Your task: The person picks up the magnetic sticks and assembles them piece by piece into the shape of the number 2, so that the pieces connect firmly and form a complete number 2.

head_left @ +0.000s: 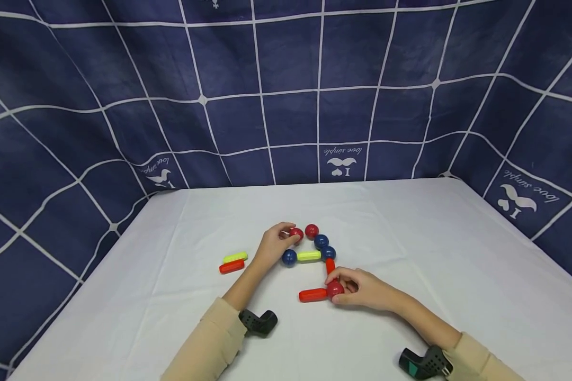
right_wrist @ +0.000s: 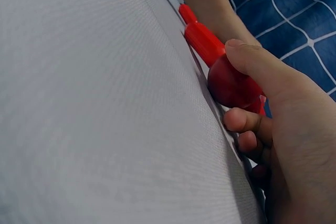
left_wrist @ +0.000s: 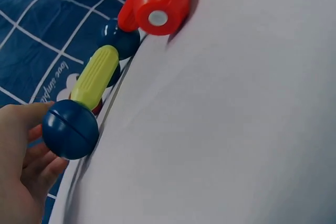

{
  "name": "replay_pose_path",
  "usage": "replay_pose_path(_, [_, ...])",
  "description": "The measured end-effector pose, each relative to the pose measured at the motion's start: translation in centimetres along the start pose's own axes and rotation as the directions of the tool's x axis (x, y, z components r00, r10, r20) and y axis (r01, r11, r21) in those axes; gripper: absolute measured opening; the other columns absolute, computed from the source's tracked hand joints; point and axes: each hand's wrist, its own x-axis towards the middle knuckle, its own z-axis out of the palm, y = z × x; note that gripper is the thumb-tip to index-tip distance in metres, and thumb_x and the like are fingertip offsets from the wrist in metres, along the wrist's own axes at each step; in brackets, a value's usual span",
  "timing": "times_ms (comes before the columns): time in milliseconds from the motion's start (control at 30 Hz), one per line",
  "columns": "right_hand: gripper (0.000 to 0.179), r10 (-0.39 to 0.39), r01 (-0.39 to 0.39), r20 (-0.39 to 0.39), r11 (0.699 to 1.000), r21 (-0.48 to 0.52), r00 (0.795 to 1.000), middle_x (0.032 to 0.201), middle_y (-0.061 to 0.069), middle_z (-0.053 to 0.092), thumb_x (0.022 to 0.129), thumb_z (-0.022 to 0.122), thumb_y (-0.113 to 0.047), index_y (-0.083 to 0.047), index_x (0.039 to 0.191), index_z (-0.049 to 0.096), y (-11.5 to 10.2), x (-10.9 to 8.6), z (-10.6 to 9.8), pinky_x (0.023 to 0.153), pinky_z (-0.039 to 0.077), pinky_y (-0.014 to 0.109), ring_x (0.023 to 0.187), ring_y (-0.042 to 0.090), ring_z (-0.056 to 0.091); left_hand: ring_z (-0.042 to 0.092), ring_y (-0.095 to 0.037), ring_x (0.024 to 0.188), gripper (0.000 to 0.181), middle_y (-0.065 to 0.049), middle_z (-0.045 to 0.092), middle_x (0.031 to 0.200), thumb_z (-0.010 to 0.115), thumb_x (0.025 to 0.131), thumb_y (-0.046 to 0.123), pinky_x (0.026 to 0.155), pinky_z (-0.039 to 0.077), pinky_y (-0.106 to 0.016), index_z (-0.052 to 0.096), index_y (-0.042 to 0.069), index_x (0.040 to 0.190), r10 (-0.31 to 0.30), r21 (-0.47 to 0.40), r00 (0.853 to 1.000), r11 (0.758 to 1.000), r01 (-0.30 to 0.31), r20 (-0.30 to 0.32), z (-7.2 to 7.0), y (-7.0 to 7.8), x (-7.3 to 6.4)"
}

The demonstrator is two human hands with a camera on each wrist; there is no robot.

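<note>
In the head view my left hand (head_left: 273, 247) pinches a red ball (head_left: 296, 234) between thumb and fingers at the far side of the pieces. My right hand (head_left: 368, 290) grips another red ball (head_left: 334, 289), with the thumb on top in the right wrist view. From that ball a red rod (head_left: 312, 295) points left, and a second red rod (head_left: 330, 265) leads to a blue ball (head_left: 328, 253). A yellow-green rod (head_left: 309, 256) joins this to another blue ball (head_left: 289, 257), near my left hand. The left-held ball is mostly hidden in the left wrist view.
Beyond the joined pieces are a third blue ball (head_left: 321, 242) and a red ball (head_left: 312, 231). Left of my left forearm lie a loose yellow-green rod (head_left: 235, 257) and red rod (head_left: 231, 266). A dark blue checked curtain (head_left: 286, 116) borders the white table (head_left: 410, 227).
</note>
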Motion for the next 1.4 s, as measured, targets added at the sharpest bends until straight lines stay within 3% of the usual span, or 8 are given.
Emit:
replay_pose_path(200, [0.026, 0.000, 0.000, -0.005, 1.000, -0.015, 1.000, 0.067, -0.008, 0.043, 0.081, 0.067, -0.030, -0.023, 0.104, 0.057, 0.0, -0.1, -0.2, 0.051, 0.030, 0.018, 0.058, 0.003, 0.038, 0.055, -0.018, 0.092, 0.039, -0.005, 0.059, 0.105, 0.067, 0.081, 0.022, 0.081, 0.048, -0.029, 0.060, 0.010, 0.117, 0.053, -0.059, 0.999, 0.997, -0.053, 0.002, -1.4, 0.6, -2.8])
replay_pose_path(333, [0.026, -0.002, 0.002, 0.003, 1.000, -0.009, 1.000, 0.066, -0.008, 0.042, 0.081, 0.067, -0.030, -0.022, 0.104, 0.057, 0.0, -0.1, -0.2, 0.051, 0.029, 0.018, 0.057, 0.002, 0.037, 0.054, -0.015, 0.091, 0.037, -0.002, 0.058, 0.103, 0.069, 0.080, 0.022, 0.077, 0.048, -0.023, 0.062, 0.013, 0.115, 0.024, -0.128, 0.999, 0.992, -0.020, 0.026, -2.4, 0.8, -5.2])
replay_pose_path(467, [0.026, 0.005, -0.005, 0.008, 1.000, -0.012, 1.000, 0.066, -0.008, 0.042, 0.082, 0.066, -0.031, -0.023, 0.104, 0.056, 0.0, -0.1, -0.2, 0.051, 0.030, 0.018, 0.057, 0.003, 0.037, 0.054, -0.014, 0.086, 0.032, -0.001, 0.057, 0.098, 0.071, 0.078, 0.025, 0.072, 0.048, -0.022, 0.064, 0.018, 0.109, -0.032, -0.162, 0.992, 0.985, 0.053, 0.125, -3.0, 0.3, -7.4])
replay_pose_path(567, [0.025, 0.009, -0.009, 0.003, 1.000, -0.014, 1.000, 0.066, -0.007, 0.042, 0.082, 0.066, -0.030, -0.022, 0.104, 0.056, 0.1, 0.0, -0.1, 0.052, 0.031, 0.018, 0.058, 0.003, 0.038, 0.053, -0.014, 0.082, 0.033, -0.003, 0.058, 0.094, 0.071, 0.077, 0.028, 0.070, 0.046, -0.023, 0.064, 0.017, 0.107, -0.029, -0.144, 0.970, 0.987, 0.066, 0.242, -3.3, -0.2, -8.3])
replay_pose_path(800, [0.025, 0.006, -0.006, 0.014, 1.000, 0.012, 1.000, 0.067, -0.006, 0.042, 0.083, 0.065, -0.029, -0.020, 0.104, 0.055, -0.1, 0.1, 0.1, 0.052, 0.032, 0.018, 0.059, 0.004, 0.039, 0.053, -0.016, 0.082, 0.031, -0.005, 0.058, 0.090, 0.070, 0.079, 0.023, 0.071, 0.046, -0.023, 0.060, 0.011, 0.106, 0.035, -0.162, 0.901, 0.986, 0.040, 0.432, -3.8, -0.6, -9.0])
replay_pose_path(967, [0.025, -0.003, 0.003, 0.011, 1.000, 0.024, 1.000, 0.068, -0.005, 0.042, 0.083, 0.065, -0.027, -0.019, 0.104, 0.055, -0.2, 0.1, 0.0, 0.052, 0.032, 0.019, 0.059, 0.004, 0.040, 0.052, -0.015, 0.079, 0.028, -0.002, 0.057, 0.085, 0.068, 0.080, 0.019, 0.070, 0.045, -0.023, 0.060, 0.008, 0.105, 0.046, -0.182, 0.892, 0.982, 0.041, 0.449, -3.9, -0.6, -9.0])
replay_pose_path(1200, [0.025, 0.025, -0.025, 0.006, 1.000, 0.019, 1.000, 0.070, -0.003, 0.043, 0.083, 0.065, -0.028, -0.020, 0.104, 0.054, -0.2, 0.1, 0.0, 0.053, 0.033, 0.018, 0.061, 0.006, 0.042, 0.051, -0.014, 0.076, 0.025, -0.001, 0.054, 0.081, 0.069, 0.079, 0.013, 0.069, 0.044, -0.020, 0.061, 0.003, 0.100, 0.060, -0.188, 0.886, 0.982, 0.030, 0.459, -4.5, 1.5, -9.6])
replay_pose_path(1400, [0.026, 0.035, -0.035, 0.005, 0.999, 0.019, 0.999, 0.071, -0.003, 0.044, 0.083, 0.065, -0.029, -0.021, 0.105, 0.054, -0.3, 0.0, 0.0, 0.054, 0.033, 0.018, 0.062, 0.006, 0.042, 0.051, -0.012, 0.076, 0.025, 0.000, 0.054, 0.082, 0.070, 0.079, 0.017, 0.069, 0.043, -0.020, 0.061, 0.007, 0.100, 0.062, -0.168, 0.890, 0.986, 0.017, 0.452, -3.9, 0.1, -9.2])
